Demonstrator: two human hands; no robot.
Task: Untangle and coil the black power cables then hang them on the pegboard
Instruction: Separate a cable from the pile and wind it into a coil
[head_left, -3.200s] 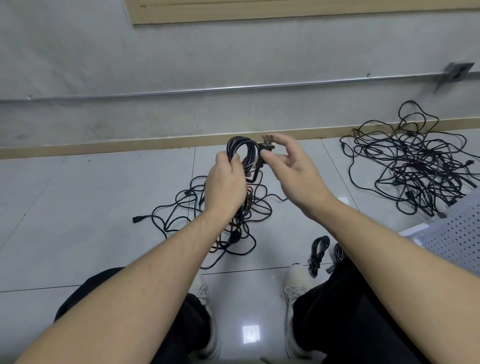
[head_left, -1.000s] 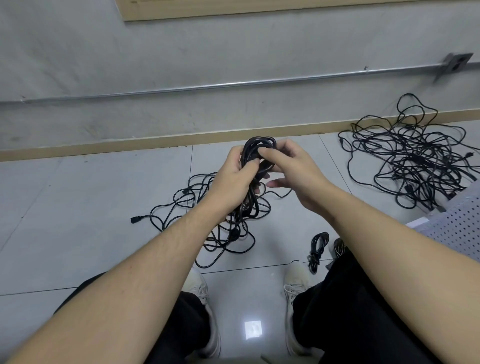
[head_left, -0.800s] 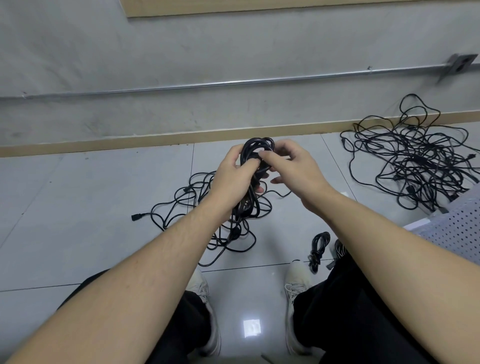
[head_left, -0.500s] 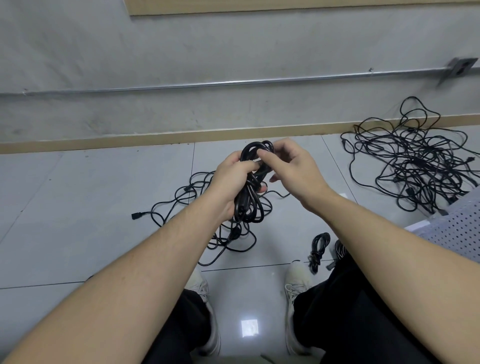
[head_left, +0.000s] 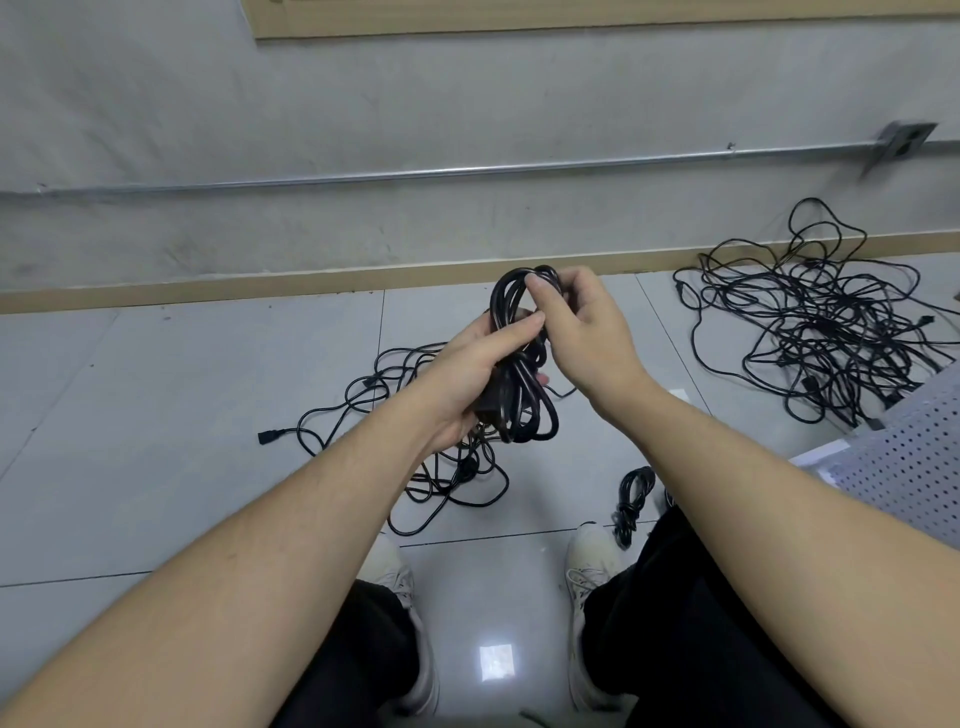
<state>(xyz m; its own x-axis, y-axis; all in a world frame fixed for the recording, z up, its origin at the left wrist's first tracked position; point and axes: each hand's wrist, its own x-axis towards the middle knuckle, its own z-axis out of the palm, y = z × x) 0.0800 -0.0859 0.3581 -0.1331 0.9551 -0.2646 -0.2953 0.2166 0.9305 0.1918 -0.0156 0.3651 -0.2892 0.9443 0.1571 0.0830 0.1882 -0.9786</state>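
Observation:
A coiled black power cable (head_left: 522, 395) hangs in the air in front of me. My left hand (head_left: 470, 376) grips the coil round its middle, thumb across the strands. My right hand (head_left: 582, 325) pinches the coil's top loops from the right. Below them a loose tangle of black cable (head_left: 415, 467) lies on the floor tiles, one plug end (head_left: 270, 435) sticking out to the left. A big tangled pile of black cables (head_left: 821, 327) lies at the right by the wall. A small tied coil (head_left: 631, 499) rests near my right shoe. The white pegboard (head_left: 914, 467) lies at the right edge.
I am crouched over grey floor tiles, my two pale shoes (head_left: 592, 577) and dark trousers at the bottom. A grey wall with a metal conduit (head_left: 467, 171) and a wooden skirting board runs across the back.
My right hand has brought the plug end in from beside the coil to the coil's top. The coil has sunk a little in my left hand's grip and hangs longer below it.

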